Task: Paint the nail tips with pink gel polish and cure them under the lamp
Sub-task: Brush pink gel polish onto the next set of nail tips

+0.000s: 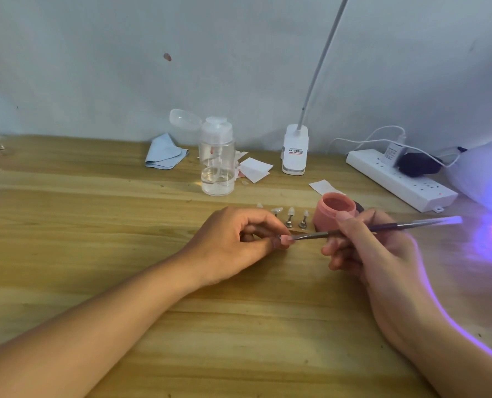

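Left hand point(239, 242): fingers are curling in, pinching one nail tip point(285, 239) against the thumb. The tip is pointing right, toward the brush.

Right hand point(365, 248): fingers are gripping the brush point(354, 229) pen-style. Its long axis is running nearly level, left to right. The bristle end is touching the nail tip and the tail end is pointing at the curing lamp point(486, 173).

Just behind my hands an open pink gel jar point(335, 209) is standing upright, with a row of spare tips point(290, 218) on small stands just left of it.

Farther back are standing a clear pump bottle point(217, 159), a folded blue cloth point(164, 153), white paper squares point(254, 168), a clip light point(295, 150) and a power strip point(397, 179).

The curing lamp is glowing violet at the right edge, tinting the wooden desk point(95, 225). A wide stretch of wood grain is lying left of and in front of my hands. A pale wall point(124, 67) is meeting the desk's rear edge.
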A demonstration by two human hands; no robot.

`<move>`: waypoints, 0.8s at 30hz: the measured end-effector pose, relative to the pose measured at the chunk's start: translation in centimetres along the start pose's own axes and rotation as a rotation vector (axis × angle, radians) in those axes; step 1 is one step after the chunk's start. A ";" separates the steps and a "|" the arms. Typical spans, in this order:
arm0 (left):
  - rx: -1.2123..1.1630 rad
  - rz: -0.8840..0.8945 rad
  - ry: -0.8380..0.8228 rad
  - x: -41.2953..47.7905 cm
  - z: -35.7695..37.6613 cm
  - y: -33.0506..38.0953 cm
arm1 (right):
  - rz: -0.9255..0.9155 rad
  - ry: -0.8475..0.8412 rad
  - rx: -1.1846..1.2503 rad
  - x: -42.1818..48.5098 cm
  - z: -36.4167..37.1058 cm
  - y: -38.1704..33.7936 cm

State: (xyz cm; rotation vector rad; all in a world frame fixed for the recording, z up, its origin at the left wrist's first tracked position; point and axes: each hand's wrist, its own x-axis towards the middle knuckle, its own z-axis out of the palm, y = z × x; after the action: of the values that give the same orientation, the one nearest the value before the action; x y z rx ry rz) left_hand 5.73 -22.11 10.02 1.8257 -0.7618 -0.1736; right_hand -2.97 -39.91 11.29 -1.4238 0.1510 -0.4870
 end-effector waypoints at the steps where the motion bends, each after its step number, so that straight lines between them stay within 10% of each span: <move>1: -0.005 0.001 -0.001 0.0 0.0 0.0 | 0.002 0.013 -0.006 0.1 -0.1 0.0; 24: 0.032 -0.011 0.006 -0.1 0.0 0.3 | -0.002 0.061 0.013 -0.1 -0.4 0.1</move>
State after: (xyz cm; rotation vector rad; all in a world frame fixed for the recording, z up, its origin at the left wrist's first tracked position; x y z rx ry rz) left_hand 5.55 -22.10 10.22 1.8599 -0.7545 -0.1639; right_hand -3.18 -40.24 11.09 -1.3973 0.1954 -0.5325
